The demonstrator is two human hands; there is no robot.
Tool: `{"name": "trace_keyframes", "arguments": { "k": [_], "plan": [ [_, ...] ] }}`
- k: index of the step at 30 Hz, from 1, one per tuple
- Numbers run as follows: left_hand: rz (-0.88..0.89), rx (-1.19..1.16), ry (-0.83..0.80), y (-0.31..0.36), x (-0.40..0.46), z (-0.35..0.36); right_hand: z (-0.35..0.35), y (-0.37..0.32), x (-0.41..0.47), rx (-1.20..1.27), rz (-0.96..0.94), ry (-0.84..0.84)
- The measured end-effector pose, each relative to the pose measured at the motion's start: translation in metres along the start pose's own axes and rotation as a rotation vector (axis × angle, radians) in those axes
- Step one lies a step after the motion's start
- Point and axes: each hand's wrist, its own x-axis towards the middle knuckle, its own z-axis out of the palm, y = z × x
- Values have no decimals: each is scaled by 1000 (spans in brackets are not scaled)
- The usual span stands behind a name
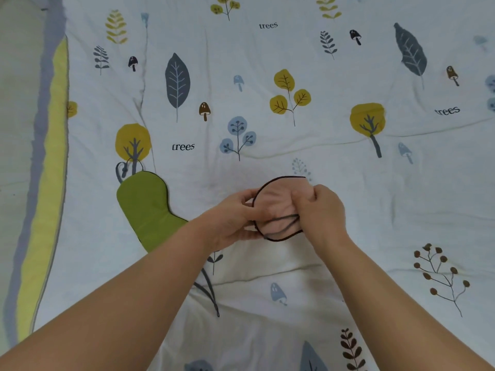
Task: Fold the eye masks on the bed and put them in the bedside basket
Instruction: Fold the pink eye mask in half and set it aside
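A pink eye mask (274, 203) with a dark rim is folded in half at the middle of the bed, its dark strap lying across its lower part. My left hand (231, 219) pinches its left edge, and my right hand (320, 210) presses on its right side, fingers on the fabric. A green eye mask (146, 207) with a dark rim lies flat to the left, its strap looped at its far end; my left forearm covers its near end. The basket is not in view.
The bed is covered by a white quilt (267, 129) printed with trees, leaves and mushrooms. Its yellow and grey border (49, 183) runs along the left edge, with pale floor beyond.
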Motion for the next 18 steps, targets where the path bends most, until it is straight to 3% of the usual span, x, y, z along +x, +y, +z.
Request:
{"name": "trace_keyframes", "arguments": {
  "k": [3, 8, 13, 16, 18],
  "plan": [
    [15, 283, 173, -4, 12, 7, -1, 11, 4, -101, 27, 20],
    [235, 932, 461, -12, 22, 17, 4, 32, 7, -325, 44, 58],
    [259, 1193, 723, -14, 22, 22, 3, 38, 12, -506, -43, 144],
    [559, 1156, 893, -15, 14, 24, 7, 39, 11, -563, -196, 168],
    [792, 1203, 806, -21, 13, 37, 15, 40, 6, -575, -320, 150]
  ]
}}
